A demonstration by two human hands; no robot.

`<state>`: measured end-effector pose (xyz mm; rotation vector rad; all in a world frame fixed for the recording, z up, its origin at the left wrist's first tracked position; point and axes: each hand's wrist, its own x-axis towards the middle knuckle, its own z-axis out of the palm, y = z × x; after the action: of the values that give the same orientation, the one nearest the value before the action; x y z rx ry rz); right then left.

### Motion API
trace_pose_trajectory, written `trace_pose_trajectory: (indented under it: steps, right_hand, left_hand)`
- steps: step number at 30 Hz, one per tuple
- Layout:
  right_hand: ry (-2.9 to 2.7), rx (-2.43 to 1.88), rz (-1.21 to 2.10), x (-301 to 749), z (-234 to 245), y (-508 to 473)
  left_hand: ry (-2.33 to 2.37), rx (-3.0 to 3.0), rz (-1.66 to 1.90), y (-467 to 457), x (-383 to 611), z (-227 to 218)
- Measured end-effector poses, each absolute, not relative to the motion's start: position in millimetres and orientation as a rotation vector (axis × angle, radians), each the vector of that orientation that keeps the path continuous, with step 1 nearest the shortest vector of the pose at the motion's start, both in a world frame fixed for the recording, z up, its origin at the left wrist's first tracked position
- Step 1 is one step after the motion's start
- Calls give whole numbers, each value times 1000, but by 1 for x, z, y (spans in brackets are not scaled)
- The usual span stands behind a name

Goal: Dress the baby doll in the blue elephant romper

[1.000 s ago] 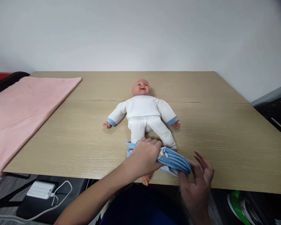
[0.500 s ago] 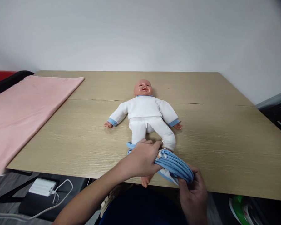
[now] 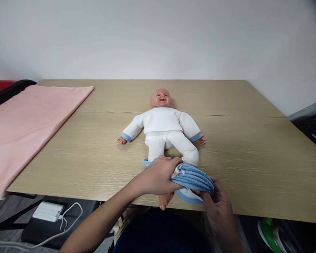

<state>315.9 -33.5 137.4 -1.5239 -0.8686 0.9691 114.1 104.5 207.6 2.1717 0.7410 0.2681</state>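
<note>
A baby doll [image 3: 162, 121] lies on its back with its feet toward me, dressed in a white top with blue cuffs and white leggings. Bunched around its lower legs is a blue-and-white garment [image 3: 193, 177], apparently a pair of trousers. My left hand [image 3: 162, 175] lies across the shins, fingers closed on the gathered cloth. At the bunched outer end, my right hand [image 3: 217, 200] pinches the cloth between thumb and fingers. One bare doll foot [image 3: 165, 201] sticks out below my left hand; the other is mostly hidden in the folds.
The wooden table [image 3: 252, 158] meets a white wall. A pink cloth [image 3: 34, 126] covers its left side. Below the front edge, a white power bank [image 3: 47, 211] with a cable sits on a black seat. Rolls of tape [image 3: 270, 233] are at lower right.
My right hand and the bunched cloth have shifted slightly up and left, and more of the white part with its blue edge shows underneath. My left hand stays nearly in place.
</note>
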Motion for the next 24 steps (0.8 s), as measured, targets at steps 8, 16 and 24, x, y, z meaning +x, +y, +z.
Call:
trace_pose_trajectory:
  steps: [8, 16, 24]
  right_hand:
    - [-970, -1391, 710, 303, 126, -22]
    - [-1002, -1247, 799, 306, 110, -27]
    - [-1206, -1239, 793, 336, 122, -7]
  left_hand:
    - [728, 1852, 375, 114, 103, 207]
    - [690, 1793, 377, 114, 98, 206]
    - [472, 2055, 360, 122, 94, 210]
